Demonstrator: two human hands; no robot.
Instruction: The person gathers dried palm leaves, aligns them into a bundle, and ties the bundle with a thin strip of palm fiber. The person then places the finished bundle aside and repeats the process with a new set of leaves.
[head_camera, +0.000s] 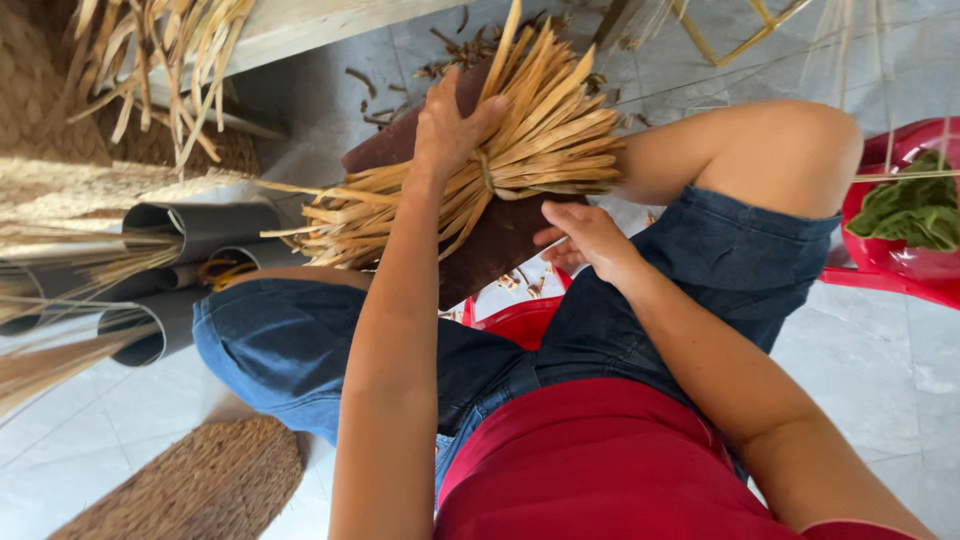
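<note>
A tied bundle of dry tan straw strips (520, 130) lies across a dark brown board (500, 240) propped between my knees. My left hand (450, 125) grips the bundle at its tie, fingers over the strips. My right hand (580, 238) rests at the board's lower right edge, fingers curled against it just below the bundle. I sit on a red plastic stool (515, 320), wearing denim shorts and a red top.
Grey plastic pipes (190, 235) holding dried stalks lie at the left. A woven mat (200, 485) sits at the lower left. More straw hangs at the top left. A red plastic chair (890, 265) with green cloth stands at the right. Scraps litter the tiled floor.
</note>
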